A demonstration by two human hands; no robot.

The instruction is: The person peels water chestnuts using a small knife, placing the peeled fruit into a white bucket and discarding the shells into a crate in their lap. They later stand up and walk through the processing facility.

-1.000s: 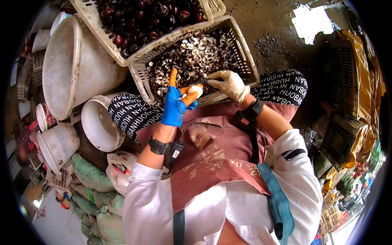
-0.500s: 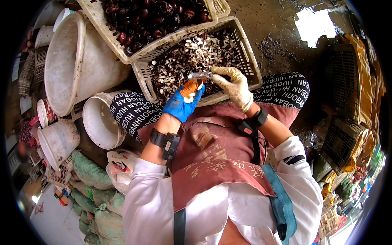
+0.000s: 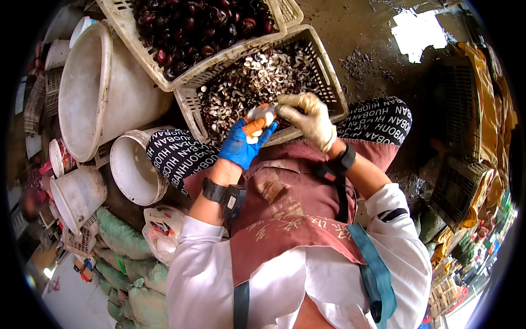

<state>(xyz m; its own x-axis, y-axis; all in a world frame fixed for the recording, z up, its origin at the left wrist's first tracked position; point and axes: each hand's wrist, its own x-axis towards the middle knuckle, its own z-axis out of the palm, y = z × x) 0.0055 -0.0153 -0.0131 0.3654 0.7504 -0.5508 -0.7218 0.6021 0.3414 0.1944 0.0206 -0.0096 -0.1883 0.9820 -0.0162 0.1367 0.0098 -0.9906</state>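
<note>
My left hand (image 3: 242, 145), in a blue glove with orange finger covers, is closed around peeled white water chestnuts (image 3: 268, 119). Pinched in my right hand (image 3: 312, 122), which wears an off-white glove, is a small metal peeling blade (image 3: 259, 113); its handle is mostly hidden by the fingers. The blade lies against the pieces at the left fingertips. Both hands are held above the near edge of a pale plastic crate (image 3: 327, 74). Inside it lies a heap of white and dark brown peelings (image 3: 263, 71).
A second crate (image 3: 127, 38), overlapping the far rim, holds unpeeled dark water chestnuts (image 3: 203, 30). At left stand a large white tub (image 3: 131, 82) and a smaller bucket (image 3: 121, 164). Green sacks (image 3: 123, 233) are stacked lower left. Black crates (image 3: 457, 189) stand at right beside wet floor.
My right hand has turned and come slightly lower and left. The blade has moved left across the pieces in my left hand, which has shifted little.
</note>
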